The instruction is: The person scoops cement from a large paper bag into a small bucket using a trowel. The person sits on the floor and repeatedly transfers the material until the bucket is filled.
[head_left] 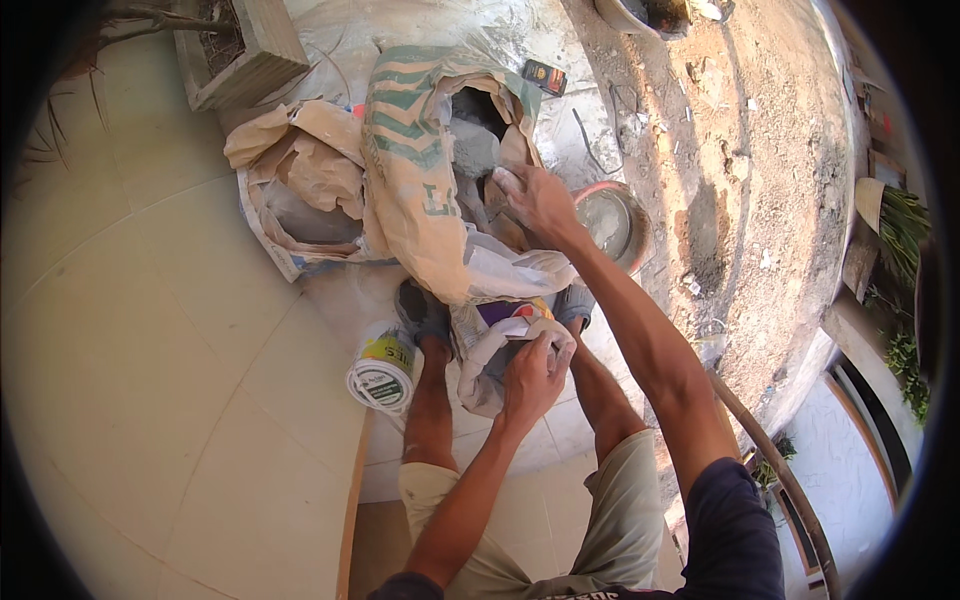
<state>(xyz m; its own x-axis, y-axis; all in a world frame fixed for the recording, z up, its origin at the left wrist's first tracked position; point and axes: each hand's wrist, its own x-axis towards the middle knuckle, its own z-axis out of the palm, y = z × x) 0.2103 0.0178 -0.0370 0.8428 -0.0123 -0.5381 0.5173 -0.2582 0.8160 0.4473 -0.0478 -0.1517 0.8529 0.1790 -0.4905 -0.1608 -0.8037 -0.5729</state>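
Note:
A large brown paper sack [415, 215] with green stripes lies torn along its side, grey powder [473, 148] showing in the gap. My right hand [538, 203] is at that torn opening, its fingers curled closed; what they grip is hidden inside the sack. Between my legs stands a smaller whitish bag [482, 378] with its mouth rolled open. The fingers of my left hand [533, 376] are closed on its rim. Left of the big sack is another opened paper sack [265, 195], its top crumpled.
A white bucket [380, 375] stands by my left foot. Right of the sack is a reddish-rimmed basin [637, 215] holding grey material. A small black packet [544, 76] lies beyond the sack, a wooden planter [250, 75] at the far left. Sandy ground [745, 240] stretches along the right.

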